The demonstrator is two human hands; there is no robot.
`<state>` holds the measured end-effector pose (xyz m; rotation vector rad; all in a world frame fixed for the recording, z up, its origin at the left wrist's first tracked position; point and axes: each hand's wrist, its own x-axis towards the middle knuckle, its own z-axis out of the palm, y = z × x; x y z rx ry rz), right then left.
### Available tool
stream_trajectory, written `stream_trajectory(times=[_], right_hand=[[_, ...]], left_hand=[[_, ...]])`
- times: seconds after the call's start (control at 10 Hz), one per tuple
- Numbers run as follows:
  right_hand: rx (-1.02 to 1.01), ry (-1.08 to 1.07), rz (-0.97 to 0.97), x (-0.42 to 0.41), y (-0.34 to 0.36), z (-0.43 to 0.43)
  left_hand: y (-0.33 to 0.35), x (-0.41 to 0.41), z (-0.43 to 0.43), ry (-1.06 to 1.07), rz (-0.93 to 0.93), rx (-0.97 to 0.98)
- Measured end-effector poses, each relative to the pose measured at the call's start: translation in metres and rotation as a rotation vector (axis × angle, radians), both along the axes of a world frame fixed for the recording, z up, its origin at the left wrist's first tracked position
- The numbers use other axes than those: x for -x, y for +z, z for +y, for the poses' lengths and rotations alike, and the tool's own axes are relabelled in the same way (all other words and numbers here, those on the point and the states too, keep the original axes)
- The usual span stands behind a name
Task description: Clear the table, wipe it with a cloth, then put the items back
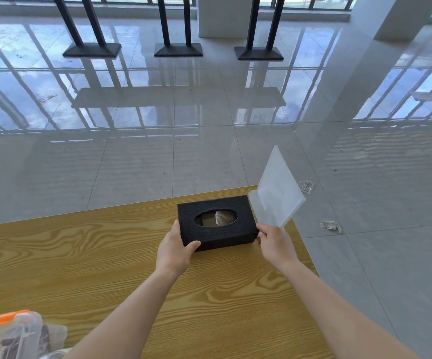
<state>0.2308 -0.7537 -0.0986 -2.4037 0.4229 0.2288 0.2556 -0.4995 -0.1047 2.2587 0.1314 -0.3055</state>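
Glossy tiled floor fills the far part of the view, with black stands well beyond the tissue box. Wooden table covers the near part, grain pattern, its far right corner just behind the tissue box. Black tissue box sits on the table near that corner, oval opening facing up, a bit of tissue showing inside. Clear plastic stand is raised just right of the tissue box, tilted, lower edge close to the box's right end. Orange and clear packet lies on the table well to the near left of the tissue box. Left hand grips the box's near left corner, thumb on the front face, fingers wrapped round the left side. Right hand is at the box's right end, fingers pinched on the plastic stand's lower edge. Two crumpled wrappers lie on the floor right of the box.
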Motion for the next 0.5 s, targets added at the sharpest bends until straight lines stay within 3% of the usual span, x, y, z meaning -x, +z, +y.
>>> stream_trajectory(times=[0.5], right_hand=[[-0.066,-0.055,-0.106,0.013,0.032,-0.01]], left_hand=[[0.032,0.007,0.003,-0.004,0.019,-0.119]])
